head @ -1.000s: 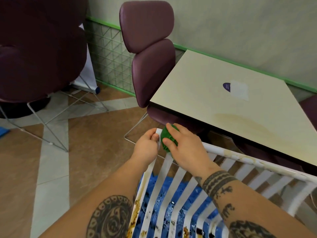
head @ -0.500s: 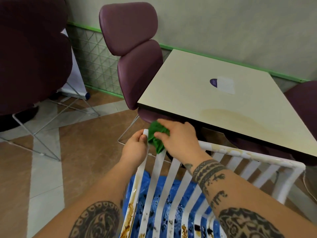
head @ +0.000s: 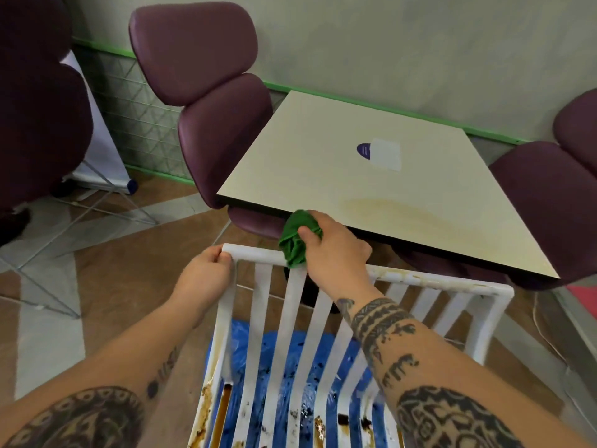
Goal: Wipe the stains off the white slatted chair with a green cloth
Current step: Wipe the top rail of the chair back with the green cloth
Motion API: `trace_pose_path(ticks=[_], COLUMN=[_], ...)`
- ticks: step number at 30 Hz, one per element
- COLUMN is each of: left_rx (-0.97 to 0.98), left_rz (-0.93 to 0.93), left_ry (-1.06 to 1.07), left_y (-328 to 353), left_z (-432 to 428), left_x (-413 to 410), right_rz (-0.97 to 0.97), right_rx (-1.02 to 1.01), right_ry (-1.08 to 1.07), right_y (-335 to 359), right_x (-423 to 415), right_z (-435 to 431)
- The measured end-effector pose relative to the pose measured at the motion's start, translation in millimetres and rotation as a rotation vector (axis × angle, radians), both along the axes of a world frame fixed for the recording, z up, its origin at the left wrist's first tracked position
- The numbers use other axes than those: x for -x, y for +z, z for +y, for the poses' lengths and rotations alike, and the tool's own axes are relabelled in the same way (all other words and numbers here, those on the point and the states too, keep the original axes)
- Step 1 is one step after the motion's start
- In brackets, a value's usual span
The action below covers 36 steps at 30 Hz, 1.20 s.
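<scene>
Our right hand (head: 336, 253), squeezing the green cloth (head: 295, 242), has slid a little way along the top bar (head: 255, 252) of the white chair (head: 292, 318), away from the corner that our left hand (head: 206, 273) still holds tight, so that end looks clean, but brown stains (head: 205, 399) wait lower down.

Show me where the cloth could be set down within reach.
The table is mostly bare: a broad patch between its left edge and the white sticker. The floor left of the white slatted chair is open too. Crowded: the chair's top rail, where the left hand grips and the right hand holds the green cloth.
</scene>
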<state>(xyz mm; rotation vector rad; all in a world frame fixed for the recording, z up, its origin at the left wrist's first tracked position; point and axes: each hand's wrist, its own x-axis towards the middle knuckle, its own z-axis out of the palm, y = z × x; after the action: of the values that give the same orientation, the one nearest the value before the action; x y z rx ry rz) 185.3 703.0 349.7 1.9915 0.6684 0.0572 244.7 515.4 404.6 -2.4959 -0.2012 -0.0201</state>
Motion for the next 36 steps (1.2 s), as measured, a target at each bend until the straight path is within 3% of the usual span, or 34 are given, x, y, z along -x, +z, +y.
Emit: trace_pose_path(ticks=[3,5,8,10,12,15,18,22,25,27,30,33,36], left_rx=[-0.321,-0.456,-0.578,-0.634,-0.715,-0.736,-0.720,-0.716,-0.732,-0.741,-0.762,-0.777,-0.779], left_rz=[-0.068,-0.207,-0.141,-0.042,-0.020,-0.042,-0.005,0.029,0.039,0.041,0.030,0.023,0.030], left_ry=[-0.035,-0.127,-0.393,-0.444,-0.415,-0.372,-0.369,-0.386,-0.401,-0.402,-0.386,-0.393,-0.398], left_y=[12.8,21.4,26.5,19.7,9.4,1.3,3.1,5.9,5.9,4.7,2.1,-0.3,-0.4], left_z=[-7.1,-28.3,-65.4,-81.6,-88.1,-89.2,-90.0,-90.9,-91.0,-91.6,-90.6,-90.2,-89.4], left_x=[-3.4,-13.2,-32.9,-39.3,-38.5,-36.7,-38.4,-38.1,-38.5,-38.8,-39.3,-40.3,-40.7], right_rz=[-0.018,-0.019,0.024,-0.015,-0.080,-0.134,-0.022,0.043,0.008,0.062,0.090,0.018,0.067], right_rx=[-0.257,-0.259,0.019,0.328,0.452,0.452,0.353,0.391,0.223,0.094,0.225,0.296,0.340], right_ry=[-0.114,-0.093,0.135,0.302,0.350,0.317,0.257,0.167,0.106,0.181,0.347,0.318,0.268], right_y=[6.8,8.3,5.1,-5.3,-19.6,-29.3,-27.5,-17.7,-5.9,-1.8,-16.9,-26.5,-15.9], right_x=[-10.5,-15.1,-9.3,0.8,8.3,2.0,-13.4,-37.8,-45.6,-34.6,-5.5,-5.9,-19.7], right_z=[-56.6,-87.2,-97.0,-87.4,-79.2,-80.4,-84.4,-92.4,-106.4,-110.7,-108.5,-113.4,-122.7])
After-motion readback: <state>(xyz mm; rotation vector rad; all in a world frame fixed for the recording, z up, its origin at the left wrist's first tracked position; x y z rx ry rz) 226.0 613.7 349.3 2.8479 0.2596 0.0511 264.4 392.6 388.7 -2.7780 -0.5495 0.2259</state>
